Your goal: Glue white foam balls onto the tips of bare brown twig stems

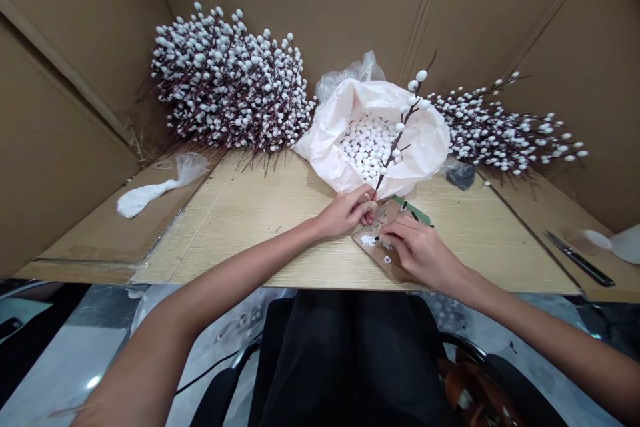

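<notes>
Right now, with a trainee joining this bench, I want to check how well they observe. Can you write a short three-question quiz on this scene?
1. Which hand grips the upright white-budded pussy willow branch?
2. True or false: the loose white balls lie inside the white plastic bag.
3. What lies under the other hand? A) a brown card, B) a black-handled tool, C) a dark pouch.

Key: 1. The left hand. 2. True. 3. A.
</notes>
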Demonstrator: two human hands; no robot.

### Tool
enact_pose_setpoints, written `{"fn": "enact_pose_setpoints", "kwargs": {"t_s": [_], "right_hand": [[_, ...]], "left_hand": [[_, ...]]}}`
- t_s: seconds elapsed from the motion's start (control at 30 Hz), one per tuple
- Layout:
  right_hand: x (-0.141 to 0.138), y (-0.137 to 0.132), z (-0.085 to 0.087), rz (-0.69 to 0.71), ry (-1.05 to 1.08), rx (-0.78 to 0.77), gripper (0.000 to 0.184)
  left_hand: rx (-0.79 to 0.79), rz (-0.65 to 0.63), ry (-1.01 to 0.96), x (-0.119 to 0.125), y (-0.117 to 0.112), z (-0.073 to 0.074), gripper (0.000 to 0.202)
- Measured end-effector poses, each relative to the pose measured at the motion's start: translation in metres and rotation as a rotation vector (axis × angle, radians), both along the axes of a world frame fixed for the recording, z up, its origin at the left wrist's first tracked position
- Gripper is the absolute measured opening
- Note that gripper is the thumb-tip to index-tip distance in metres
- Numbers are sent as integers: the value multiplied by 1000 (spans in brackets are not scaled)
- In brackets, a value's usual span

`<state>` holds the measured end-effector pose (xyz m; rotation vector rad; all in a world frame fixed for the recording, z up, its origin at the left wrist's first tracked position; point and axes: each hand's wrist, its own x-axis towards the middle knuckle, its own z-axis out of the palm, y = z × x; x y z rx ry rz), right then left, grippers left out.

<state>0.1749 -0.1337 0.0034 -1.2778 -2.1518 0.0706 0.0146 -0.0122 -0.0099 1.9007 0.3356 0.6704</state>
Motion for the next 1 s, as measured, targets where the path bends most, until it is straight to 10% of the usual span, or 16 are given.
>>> {"fn": "enact_pose_setpoints", "kwargs": {"t_s": [1.0], "right_hand": [[1,-2,-2,-36,35,5,20]], "left_hand": [[5,9,-11,1,-1,0,18]]}}
